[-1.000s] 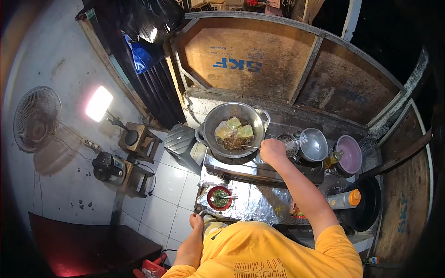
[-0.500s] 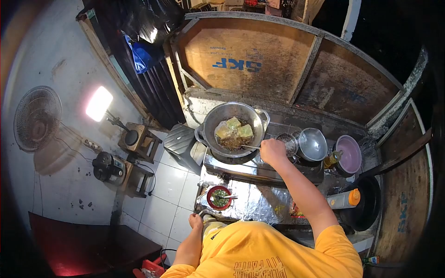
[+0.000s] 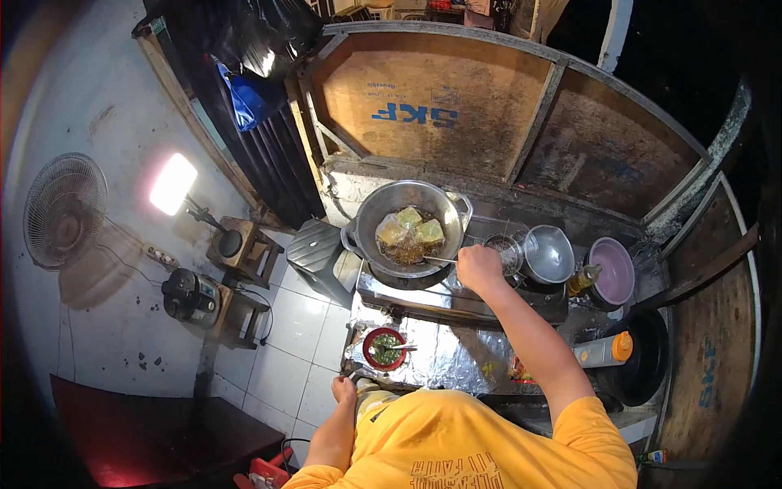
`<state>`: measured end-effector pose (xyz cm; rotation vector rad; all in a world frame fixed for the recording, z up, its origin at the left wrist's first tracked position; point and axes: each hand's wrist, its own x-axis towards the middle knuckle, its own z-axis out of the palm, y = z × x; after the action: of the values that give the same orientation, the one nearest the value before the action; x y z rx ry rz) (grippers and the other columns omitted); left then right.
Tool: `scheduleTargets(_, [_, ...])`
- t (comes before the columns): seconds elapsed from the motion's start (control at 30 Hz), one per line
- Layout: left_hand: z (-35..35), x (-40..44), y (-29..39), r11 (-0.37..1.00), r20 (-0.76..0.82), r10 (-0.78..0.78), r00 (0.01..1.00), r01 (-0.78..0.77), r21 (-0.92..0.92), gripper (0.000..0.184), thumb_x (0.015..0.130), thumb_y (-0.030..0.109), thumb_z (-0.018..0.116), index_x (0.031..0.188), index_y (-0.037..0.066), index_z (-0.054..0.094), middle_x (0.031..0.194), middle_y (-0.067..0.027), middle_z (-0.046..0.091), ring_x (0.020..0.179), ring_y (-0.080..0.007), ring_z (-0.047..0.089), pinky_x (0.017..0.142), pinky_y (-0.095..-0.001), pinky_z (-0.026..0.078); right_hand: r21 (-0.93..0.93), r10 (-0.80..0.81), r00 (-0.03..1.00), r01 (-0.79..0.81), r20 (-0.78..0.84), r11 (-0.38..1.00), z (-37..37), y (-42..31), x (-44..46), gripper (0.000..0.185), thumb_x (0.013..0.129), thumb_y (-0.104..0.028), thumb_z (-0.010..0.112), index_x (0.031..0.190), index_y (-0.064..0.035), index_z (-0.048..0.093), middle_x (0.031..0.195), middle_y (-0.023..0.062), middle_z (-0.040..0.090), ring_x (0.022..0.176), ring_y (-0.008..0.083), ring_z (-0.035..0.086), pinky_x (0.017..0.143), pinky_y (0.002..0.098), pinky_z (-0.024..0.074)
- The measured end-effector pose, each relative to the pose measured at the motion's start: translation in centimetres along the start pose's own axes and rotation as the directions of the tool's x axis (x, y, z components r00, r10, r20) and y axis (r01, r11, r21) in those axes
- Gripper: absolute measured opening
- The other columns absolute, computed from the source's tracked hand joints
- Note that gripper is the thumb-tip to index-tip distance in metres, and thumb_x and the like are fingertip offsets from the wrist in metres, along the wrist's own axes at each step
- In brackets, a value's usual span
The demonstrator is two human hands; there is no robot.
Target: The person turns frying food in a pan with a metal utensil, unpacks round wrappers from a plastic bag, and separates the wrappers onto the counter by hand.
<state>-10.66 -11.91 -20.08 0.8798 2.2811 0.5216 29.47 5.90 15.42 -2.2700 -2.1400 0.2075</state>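
Observation:
My right hand (image 3: 479, 267) is closed around the handle of a metal utensil (image 3: 438, 259), whose far end reaches into the dark bubbling oil of a large wok (image 3: 368, 213). Three pale green-yellow folded pieces (image 3: 410, 218) lie in the oil, just beyond the utensil's tip. Low on the left side, my left hand (image 3: 345, 389) is closed beside the counter's near edge, on a small dark thing I cannot make out. Close to it stands a red bowl (image 3: 369, 349) holding a chopped green mixture and a spoon (image 3: 402, 347).
Right of the wok are a wire strainer (image 3: 507, 253), a metal bowl (image 3: 549, 254), an oil bottle (image 3: 583, 279) and a pink basin (image 3: 612, 273). An orange-capped container (image 3: 603, 351) lies by a black basin (image 3: 648, 379). Stools (image 3: 249, 254), a lamp (image 3: 173, 184) and a fan (image 3: 65, 210) are left.

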Motion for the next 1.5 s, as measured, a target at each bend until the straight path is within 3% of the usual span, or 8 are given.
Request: scheduleTargets(1.5, [0.6, 0.5, -0.8, 1.000, 0.017, -0.024, 1.000, 0.024, -0.008, 0.035, 0.080, 0.019, 0.052, 0.108, 0.002, 0.065, 0.108, -0.0215, 0.063, 0.103, -0.0371, 0.060, 0.093, -0.0438, 0.046, -0.009, -0.040, 0.998, 0.039, -0.042, 0.999, 0.5, 0.1, -0.1, 0.016, 0.078, -0.011, 0.058, 0.080, -0.0039, 0.072, 0.083, 0.0190, 0.071, 0.078, 0.0336, 0.071, 0.069, 0.0425, 0.0571])
